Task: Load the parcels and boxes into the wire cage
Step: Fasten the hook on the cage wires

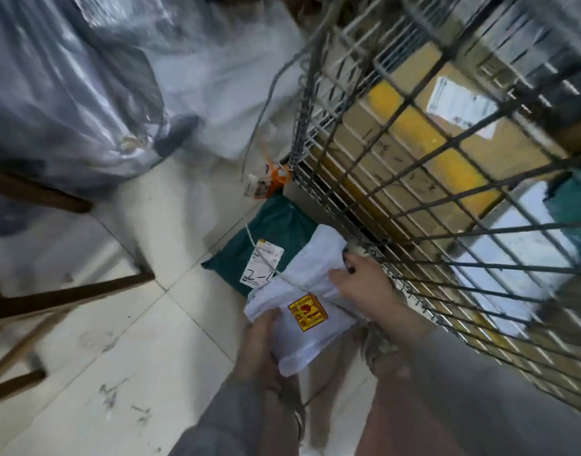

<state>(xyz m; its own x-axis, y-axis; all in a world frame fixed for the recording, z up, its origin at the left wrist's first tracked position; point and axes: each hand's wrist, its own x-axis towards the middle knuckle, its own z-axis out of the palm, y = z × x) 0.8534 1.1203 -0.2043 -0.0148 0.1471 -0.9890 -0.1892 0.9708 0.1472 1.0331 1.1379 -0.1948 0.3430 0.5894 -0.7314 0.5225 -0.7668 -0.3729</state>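
A white plastic parcel point(310, 287) with a yellow and red sticker is held low over the floor, next to the wire cage point(424, 199). My left hand point(261, 337) grips its near left edge. My right hand point(361, 281) holds its far right side, fingers curled over the top. Under the parcel, a dark green parcel point(269, 235) with a white label lies on the tiles against the cage's corner. Inside the cage sit a cardboard box point(424, 139) with yellow tape, a white parcel point(512, 251) and a green one point(575, 205).
Large grey plastic-wrapped bundles point(85, 87) fill the upper left. A wooden frame or stool point(65, 291) stands at the left. An orange tag point(269, 179) hangs by the cage's corner. White floor tiles point(124, 373) spread across the lower left.
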